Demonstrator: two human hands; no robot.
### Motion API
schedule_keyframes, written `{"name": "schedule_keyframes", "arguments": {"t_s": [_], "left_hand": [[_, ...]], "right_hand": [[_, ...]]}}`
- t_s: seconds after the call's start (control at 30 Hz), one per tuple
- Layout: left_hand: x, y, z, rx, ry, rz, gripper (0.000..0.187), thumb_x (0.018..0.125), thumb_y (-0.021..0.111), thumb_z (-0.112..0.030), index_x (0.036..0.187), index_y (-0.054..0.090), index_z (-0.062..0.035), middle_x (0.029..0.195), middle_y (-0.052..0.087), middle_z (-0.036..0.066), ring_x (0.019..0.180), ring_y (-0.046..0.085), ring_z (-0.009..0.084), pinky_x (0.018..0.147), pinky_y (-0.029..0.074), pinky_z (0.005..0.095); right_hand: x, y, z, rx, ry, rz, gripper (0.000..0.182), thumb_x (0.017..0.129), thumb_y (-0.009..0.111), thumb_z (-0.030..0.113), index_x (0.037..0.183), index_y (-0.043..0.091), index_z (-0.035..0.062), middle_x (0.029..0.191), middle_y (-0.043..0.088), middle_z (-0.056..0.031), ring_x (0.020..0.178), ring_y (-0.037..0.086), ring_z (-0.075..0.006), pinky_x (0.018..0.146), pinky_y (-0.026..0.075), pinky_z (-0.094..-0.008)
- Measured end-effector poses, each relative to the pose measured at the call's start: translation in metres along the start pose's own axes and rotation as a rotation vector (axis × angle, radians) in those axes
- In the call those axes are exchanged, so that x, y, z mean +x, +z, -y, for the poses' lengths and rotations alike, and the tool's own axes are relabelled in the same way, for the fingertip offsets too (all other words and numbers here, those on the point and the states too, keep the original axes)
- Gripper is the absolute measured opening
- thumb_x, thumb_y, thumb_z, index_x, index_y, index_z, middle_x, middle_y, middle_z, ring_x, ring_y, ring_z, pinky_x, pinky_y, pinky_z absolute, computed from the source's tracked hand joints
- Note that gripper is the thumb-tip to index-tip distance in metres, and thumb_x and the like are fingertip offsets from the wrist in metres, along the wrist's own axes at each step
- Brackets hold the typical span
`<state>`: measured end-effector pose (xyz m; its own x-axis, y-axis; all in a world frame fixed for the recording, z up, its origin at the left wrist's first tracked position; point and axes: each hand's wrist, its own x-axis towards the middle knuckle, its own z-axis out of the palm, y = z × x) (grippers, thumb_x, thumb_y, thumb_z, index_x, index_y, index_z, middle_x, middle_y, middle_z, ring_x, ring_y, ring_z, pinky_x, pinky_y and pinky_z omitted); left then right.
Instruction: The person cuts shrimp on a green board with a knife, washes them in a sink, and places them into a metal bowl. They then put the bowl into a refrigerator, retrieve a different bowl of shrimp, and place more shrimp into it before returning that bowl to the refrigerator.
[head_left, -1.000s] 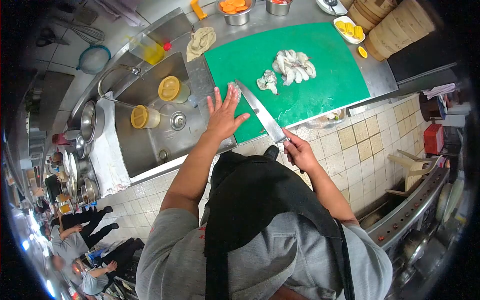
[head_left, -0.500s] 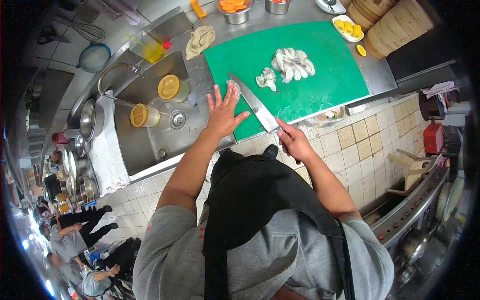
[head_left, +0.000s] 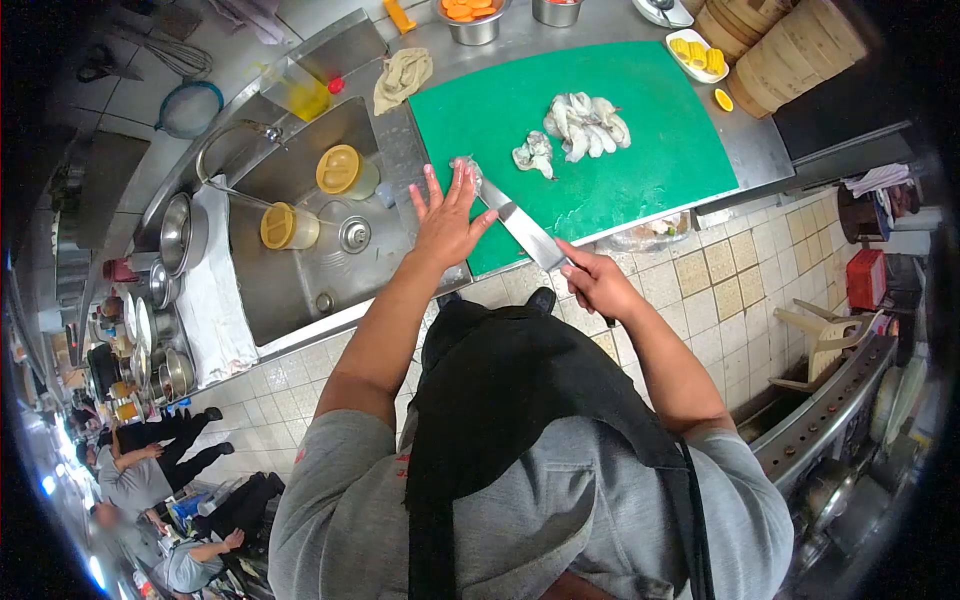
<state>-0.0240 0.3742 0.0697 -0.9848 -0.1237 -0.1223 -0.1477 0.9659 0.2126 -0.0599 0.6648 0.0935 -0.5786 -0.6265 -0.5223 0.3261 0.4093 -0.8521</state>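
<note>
On the green cutting board (head_left: 660,110), my left hand (head_left: 446,218) lies with its fingers spread, the fingertips touching a small pale, greyish piece (head_left: 475,178) at the board's left edge. My right hand (head_left: 597,284) is closed round the dark handle of a large knife (head_left: 524,229). The blade slants up and left across the board, its tip against the pale piece beside my left fingers. Farther right on the board lie a small clump of pale, greyish pieces (head_left: 534,154) and a larger pile of similar pieces (head_left: 586,127).
A sink (head_left: 285,290) with two yellow-lidded containers is on the left. Behind the board are a cloth (head_left: 402,80) and a bowl of orange slices (head_left: 470,20). Corn (head_left: 697,56) and bamboo steamers (head_left: 795,55) stand at the right. Other people (head_left: 135,475) are at lower left.
The knife and my right hand have shifted slightly down and right, and the blade tip has slid back to the pale piece. My left hand has barely moved.
</note>
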Motion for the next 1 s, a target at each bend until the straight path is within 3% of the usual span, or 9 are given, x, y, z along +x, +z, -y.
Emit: {"name": "schedule_keyframes", "arguments": {"t_s": [0.27, 0.37, 0.53, 0.7, 0.77, 0.83, 0.87, 0.93, 1.0], "left_hand": [[0.009, -0.008, -0.001, -0.089, -0.043, 0.020, 0.083, 0.097, 0.035, -0.064, 0.157, 0.015, -0.0104, 0.165, 0.008, 0.007, 0.148, -0.011, 0.0434, 0.113, -0.009, 0.0652], [0.018, -0.010, 0.000, -0.138, -0.077, -0.046, 0.081, 0.095, 0.044, -0.061, 0.155, 0.026, -0.0099, 0.163, 0.018, 0.008, 0.150, -0.004, 0.0420, 0.116, -0.003, 0.0624], [0.030, -0.017, -0.006, -0.270, -0.252, -0.303, 0.054, 0.084, 0.072, -0.037, 0.129, 0.060, -0.0087, 0.139, 0.054, 0.013, 0.131, 0.044, 0.0358, 0.106, 0.035, 0.0470], [0.048, 0.006, 0.019, -0.425, -0.281, -0.434, 0.033, 0.083, 0.072, -0.024, 0.110, 0.069, -0.0068, 0.111, 0.067, 0.015, 0.102, 0.060, 0.0324, 0.094, 0.045, 0.0430], [0.053, 0.012, 0.032, -0.534, -0.328, -0.417, 0.029, 0.083, 0.071, -0.023, 0.107, 0.070, -0.0065, 0.104, 0.069, 0.015, 0.096, 0.064, 0.0312, 0.090, 0.048, 0.0410], [0.055, 0.013, 0.043, -0.870, -0.453, -0.356, 0.025, 0.089, 0.066, -0.019, 0.110, 0.068, -0.0040, 0.099, 0.070, 0.014, 0.087, 0.067, 0.0261, 0.079, 0.052, 0.0375], [0.052, 0.012, 0.047, -0.867, -0.461, -0.365, 0.025, 0.089, 0.066, -0.019, 0.110, 0.068, -0.0040, 0.099, 0.070, 0.014, 0.087, 0.067, 0.0261, 0.079, 0.052, 0.0375], [0.043, 0.002, 0.054, -1.528, -0.579, -0.291, 0.023, 0.097, 0.059, -0.015, 0.116, 0.060, -0.0016, 0.101, 0.068, 0.009, 0.087, 0.066, 0.0199, 0.075, 0.053, 0.0355], [0.028, -0.009, 0.066, -1.690, -0.554, -0.317, 0.022, 0.098, 0.058, -0.015, 0.116, 0.058, -0.0026, 0.100, 0.067, 0.009, 0.087, 0.066, 0.0209, 0.077, 0.053, 0.0366]], "right_hand": [[-0.047, -0.028, 0.004, -0.170, 0.099, 0.194, 0.040, 0.100, 0.056, 0.012, 0.139, 0.056, 0.0180, 0.066, 0.051, 0.0023, 0.052, 0.046, -0.0055, 0.048, 0.040, -0.0229], [-0.065, -0.035, 0.009, -0.231, 0.079, 0.177, 0.040, 0.097, 0.060, 0.013, 0.136, 0.060, 0.0202, 0.066, 0.053, 0.0015, 0.052, 0.045, -0.0068, 0.051, 0.043, -0.0254], [-0.099, -0.084, 0.018, -0.043, 0.092, -0.137, 0.039, 0.095, 0.063, 0.014, 0.135, 0.061, 0.0172, 0.069, 0.054, 0.0029, 0.053, 0.045, -0.0055, 0.047, 0.039, -0.0218], [-0.092, -0.116, 0.010, -0.140, -0.137, -0.527, 0.044, 0.096, 0.060, 0.009, 0.140, 0.056, 0.0148, 0.076, 0.057, 0.0034, 0.061, 0.049, -0.0026, 0.051, 0.038, -0.0187], [-0.073, -0.127, 0.009, -0.191, -0.135, -0.557, 0.045, 0.095, 0.060, 0.007, 0.140, 0.056, 0.0134, 0.084, 0.060, 0.0001, 0.071, 0.053, -0.0069, 0.061, 0.045, -0.0227], [-0.044, -0.138, -0.003, -0.560, -0.469, -0.709, 0.046, 0.094, 0.060, 0.004, 0.139, 0.055, 0.0112, 0.099, 0.064, -0.0067, 0.085, 0.058, -0.0148, 0.078, 0.049, -0.0286], [-0.037, -0.140, 0.001, -0.495, -0.297, -0.698, 0.048, 0.092, 0.061, 0.000, 0.138, 0.055, 0.0091, 0.114, 0.063, -0.0131, 0.102, 0.059, -0.0212, 0.094, 0.045, -0.0310], [-0.015, -0.142, 0.006, -0.563, -0.294, -0.732, 0.047, 0.088, 0.063, -0.001, 0.134, 0.058, 0.0095, 0.113, 0.064, -0.0165, 0.103, 0.061, -0.0274, 0.092, 0.047, -0.0343], [0.010, -0.149, -0.002, -0.712, -0.392, -0.821, 0.043, 0.083, 0.065, -0.001, 0.126, 0.064, 0.0071, 0.112, 0.063, -0.0223, 0.104, 0.061, -0.0387, 0.091, 0.049, -0.0416]]}}
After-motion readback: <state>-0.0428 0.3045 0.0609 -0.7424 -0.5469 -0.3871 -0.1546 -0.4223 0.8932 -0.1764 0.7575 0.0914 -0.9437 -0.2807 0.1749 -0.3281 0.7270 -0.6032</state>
